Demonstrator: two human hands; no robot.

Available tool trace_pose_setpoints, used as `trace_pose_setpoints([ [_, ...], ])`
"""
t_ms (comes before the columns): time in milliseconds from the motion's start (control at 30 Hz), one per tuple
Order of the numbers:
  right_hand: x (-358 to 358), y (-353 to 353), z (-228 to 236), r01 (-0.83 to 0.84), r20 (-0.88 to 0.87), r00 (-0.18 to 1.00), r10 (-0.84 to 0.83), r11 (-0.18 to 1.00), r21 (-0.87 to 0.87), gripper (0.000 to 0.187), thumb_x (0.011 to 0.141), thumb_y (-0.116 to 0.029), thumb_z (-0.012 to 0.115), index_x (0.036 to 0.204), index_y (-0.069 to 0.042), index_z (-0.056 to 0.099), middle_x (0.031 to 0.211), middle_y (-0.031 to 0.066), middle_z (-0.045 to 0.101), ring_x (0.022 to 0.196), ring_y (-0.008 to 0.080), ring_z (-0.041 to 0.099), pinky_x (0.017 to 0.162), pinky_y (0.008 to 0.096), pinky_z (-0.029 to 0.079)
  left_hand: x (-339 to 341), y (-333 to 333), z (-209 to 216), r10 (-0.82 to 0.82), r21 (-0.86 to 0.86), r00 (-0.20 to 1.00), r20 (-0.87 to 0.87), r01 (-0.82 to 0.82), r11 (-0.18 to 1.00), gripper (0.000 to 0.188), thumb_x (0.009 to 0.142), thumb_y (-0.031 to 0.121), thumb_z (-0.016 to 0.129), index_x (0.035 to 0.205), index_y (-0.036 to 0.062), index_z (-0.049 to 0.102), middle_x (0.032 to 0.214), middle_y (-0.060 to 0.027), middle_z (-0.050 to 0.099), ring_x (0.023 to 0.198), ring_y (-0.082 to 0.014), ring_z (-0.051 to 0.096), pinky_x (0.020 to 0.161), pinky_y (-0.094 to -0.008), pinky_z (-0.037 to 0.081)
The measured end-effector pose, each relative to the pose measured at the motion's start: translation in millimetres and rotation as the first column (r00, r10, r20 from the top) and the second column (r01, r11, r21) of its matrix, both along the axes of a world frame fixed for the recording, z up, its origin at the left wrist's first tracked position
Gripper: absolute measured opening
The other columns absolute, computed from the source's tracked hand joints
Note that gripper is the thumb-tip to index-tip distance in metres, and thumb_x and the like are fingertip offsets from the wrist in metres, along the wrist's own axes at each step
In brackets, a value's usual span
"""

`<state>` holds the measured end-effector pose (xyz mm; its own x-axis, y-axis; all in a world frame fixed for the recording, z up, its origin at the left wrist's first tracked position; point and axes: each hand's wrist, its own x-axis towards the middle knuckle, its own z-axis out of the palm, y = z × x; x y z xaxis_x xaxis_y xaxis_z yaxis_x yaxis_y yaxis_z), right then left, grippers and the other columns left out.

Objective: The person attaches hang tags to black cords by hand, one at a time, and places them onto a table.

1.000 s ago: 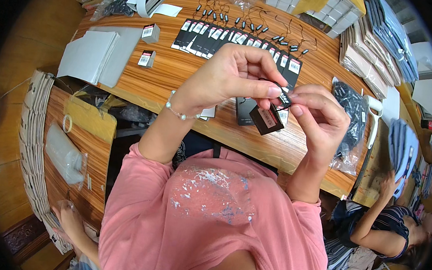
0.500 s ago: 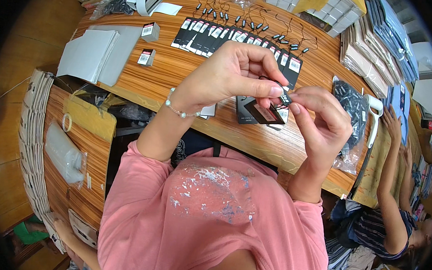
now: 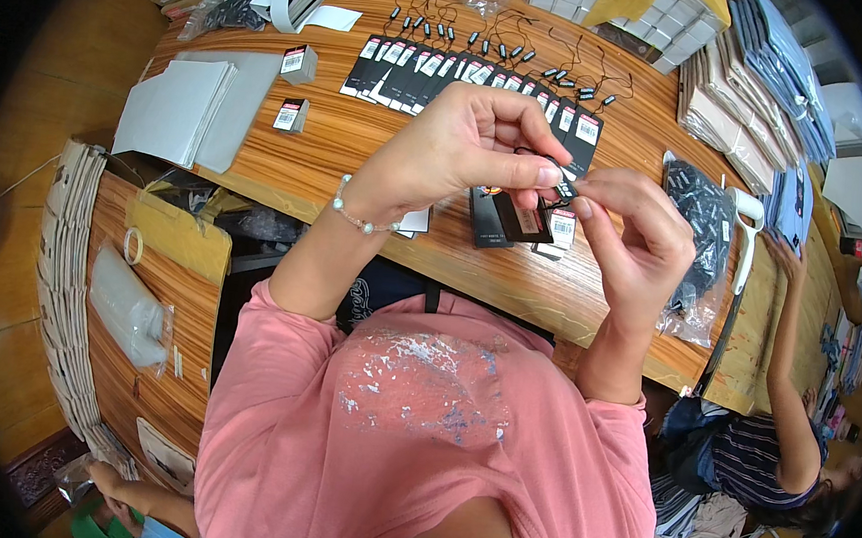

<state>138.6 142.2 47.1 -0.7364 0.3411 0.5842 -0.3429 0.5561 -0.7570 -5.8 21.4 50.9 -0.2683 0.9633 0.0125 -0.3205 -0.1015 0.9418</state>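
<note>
Over the near edge of the table, my left hand (image 3: 484, 153) and my right hand (image 3: 643, 234) meet in a fingertip pinch. Between them is a small black string seal (image 3: 564, 190) with pale lettering, its thin black cord looping by my left thumb. A dark hang tag (image 3: 520, 221) dangles just below the seal. Under it, more black tags (image 3: 488, 225) and a white barcode label (image 3: 562, 228) lie on the table. Beyond my hands, a fanned row of black hang tags (image 3: 430, 67) has its corded seals spread toward the back. My fingers partly cover the cord.
At right lie a clear bag of black string seals (image 3: 691, 242) and a white-handled tool (image 3: 747, 231). Folded garments (image 3: 742, 111) are stacked behind. At left are white sheets (image 3: 172, 106) and two small label stacks (image 3: 298, 64). Co-workers' arms (image 3: 786, 314) show at both sides.
The dangling tag has swung from a slant to hang more upright, baring the barcode label beside it. My right hand has shifted slightly left. Co-workers' arms at both sides have moved.
</note>
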Motion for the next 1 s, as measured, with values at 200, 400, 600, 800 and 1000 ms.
trace_pose_setpoints([
  [200,1,14,-14,-0.086,0.06,0.991,0.117,0.922,-0.377,0.012,0.077,-0.002,0.057,0.087,0.003,0.06,0.085,0.008,0.06,0.079,0.0125,0.054,0.072,0.0236,0.042,8,2,-2,0.105,0.034,0.974,-0.199,-0.1,0.994,0.016,0.076,0.003,0.063,0.091,-0.0009,0.061,0.081,-0.0052,0.062,0.066,-0.0074,0.057,0.059,-0.0177,0.046],
  [400,-9,7,-14,-0.108,0.245,0.932,0.267,0.851,-0.514,0.018,0.081,-0.01,0.058,0.094,0.003,0.058,0.085,0.0071,0.061,0.079,0.0111,0.057,0.068,0.021,0.043,5,5,-3,0.266,0.243,0.693,-0.67,-0.134,0.961,0.031,0.072,0.005,0.066,0.102,0.0037,0.062,0.078,-0.0037,0.06,0.071,-0.0115,0.056,0.064,-0.0221,0.043],
  [600,-31,22,-28,-0.232,0.087,0.909,0.409,0.666,-0.709,0.019,0.088,-0.017,0.048,0.09,0.001,0.054,0.076,0.0124,0.062,0.071,0.0155,0.06,0.066,0.0252,0.046,-4,7,-13,0.56,0.447,0.198,-0.805,-0.417,0.791,0.032,0.072,0.014,0.067,0.101,0.0045,0.058,0.095,-0.0057,0.055,0.092,-0.0153,0.05,0.082,-0.0299,0.038],
  [800,-56,20,-26,-0.319,-0.164,0.916,0.365,0.419,-0.85,0.02,0.088,-0.019,0.047,0.093,0.0,0.05,0.08,0.0147,0.061,0.075,0.0214,0.06,0.07,0.0299,0.048,5,12,-58,0.31,0.239,0.917,-0.253,-0.251,0.938,0.051,0.077,0.013,0.065,0.116,0.0051,0.034,0.1,-0.0064,0.054,0.09,-0.0131,0.052,0.078,-0.029,0.042],
  [1000,-90,31,-26,-0.324,-0.183,0.905,0.383,0.343,-0.882,0.02,0.088,-0.017,0.046,0.099,-0.001,0.049,0.085,0.0119,0.059,0.078,0.0218,0.059,0.075,0.0344,0.047,-14,4,-62,0.239,0.169,0.969,-0.058,-0.226,0.959,0.044,0.083,-0.001,0.05,0.121,0.0047,0.027,0.099,-0.0093,0.054,0.089,-0.0096,0.052,0.074,-0.0222,0.044],
])
